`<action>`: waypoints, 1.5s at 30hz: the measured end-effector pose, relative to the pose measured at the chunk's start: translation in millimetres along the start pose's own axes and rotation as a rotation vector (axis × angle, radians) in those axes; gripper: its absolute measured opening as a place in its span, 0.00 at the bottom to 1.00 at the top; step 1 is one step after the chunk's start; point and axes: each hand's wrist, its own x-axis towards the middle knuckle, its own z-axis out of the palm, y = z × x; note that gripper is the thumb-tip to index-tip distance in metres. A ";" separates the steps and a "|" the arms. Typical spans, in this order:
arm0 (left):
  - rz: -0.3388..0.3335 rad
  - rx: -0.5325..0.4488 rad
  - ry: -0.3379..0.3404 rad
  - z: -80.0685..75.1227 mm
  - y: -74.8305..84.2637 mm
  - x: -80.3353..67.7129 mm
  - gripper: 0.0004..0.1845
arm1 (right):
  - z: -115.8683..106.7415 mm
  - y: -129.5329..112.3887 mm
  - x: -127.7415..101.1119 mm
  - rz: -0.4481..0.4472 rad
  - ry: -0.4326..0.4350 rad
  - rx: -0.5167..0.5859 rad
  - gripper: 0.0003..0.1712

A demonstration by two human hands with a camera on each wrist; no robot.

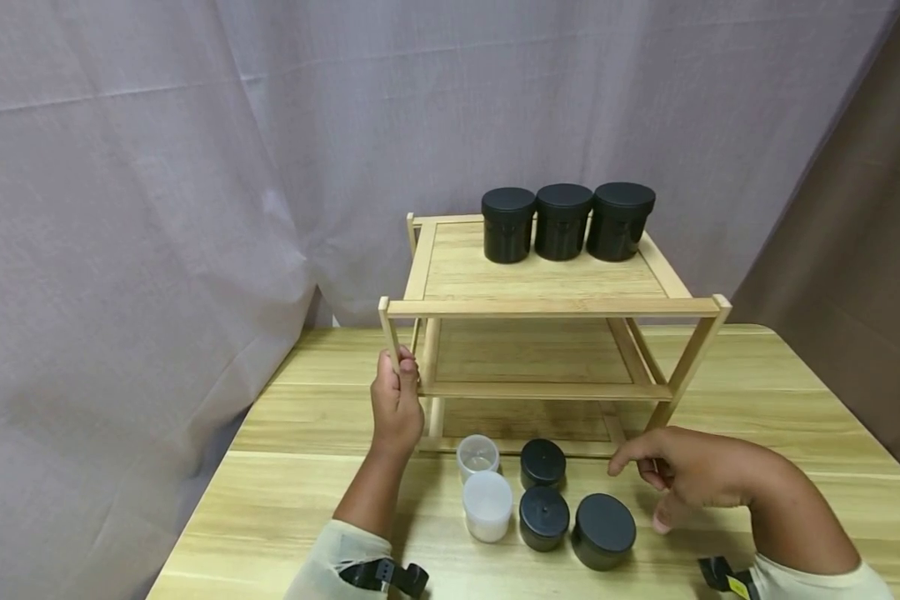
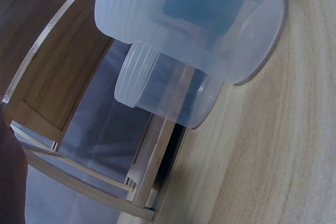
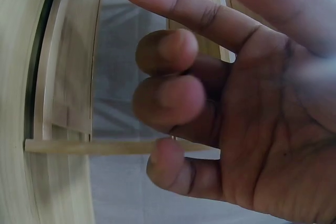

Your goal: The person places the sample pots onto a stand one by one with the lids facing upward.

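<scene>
My left hand (image 1: 396,408) grips the left front post of a wooden three-level rack (image 1: 555,308). To the right, my right hand (image 1: 712,473) hovers beside the rack's lower right front and holds nothing. Its index finger reaches out while the other fingers curl loosely, as the right wrist view shows with the palm (image 3: 262,114). Nearest to it on the table is a wide black lidded jar (image 1: 603,531). Left of that stand two smaller black jars (image 1: 543,518) and two translucent jars, the rear one (image 1: 477,457) apparently lidless and the front one (image 1: 487,506) lidded.
Three black lidded jars (image 1: 562,221) stand in a row on the rack's top shelf, toward its back right. The rack rests on a light wood table (image 1: 270,500). Grey cloth (image 1: 157,208) hangs behind and to the left, with a brown cloth (image 1: 862,250) at the right.
</scene>
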 end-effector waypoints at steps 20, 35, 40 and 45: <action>0.007 0.021 0.005 -5.3 -0.4 -0.8 0.27 | 13.7 -1.9 20.9 -0.010 -0.092 -0.062 0.42; 0.002 -0.013 0.002 -1.0 0.7 -0.9 0.31 | 16.5 -0.9 26.2 -0.005 -0.120 -0.004 0.47; 0.003 -0.016 0.006 -0.4 0.8 -0.8 0.32 | 19.1 3.5 28.4 -0.053 -0.108 -0.026 0.47; 0.005 -0.012 0.006 -0.1 0.3 -0.1 0.33 | 20.0 6.6 29.6 -0.070 -0.100 -0.071 0.49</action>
